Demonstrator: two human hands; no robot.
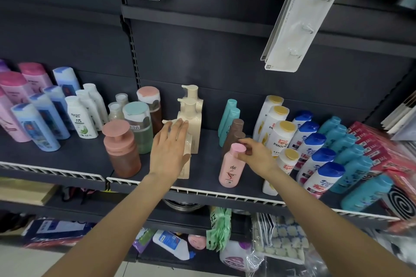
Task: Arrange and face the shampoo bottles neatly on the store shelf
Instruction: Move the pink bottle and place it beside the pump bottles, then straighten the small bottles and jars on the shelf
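Pink bottle [231, 167] — right hand [254, 155] pinching cap.

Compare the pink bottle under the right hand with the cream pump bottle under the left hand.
The pink bottle is short and rounded with a flat round cap; the cream pump bottle is taller, squarer, with a pump head. The right hand pinches the pink bottle's cap; the left hand lies flat-fingered over the cream bottle's top. The pink bottle stands alone; the cream one heads a row of like bottles. Both stand upright near the shelf's front edge.
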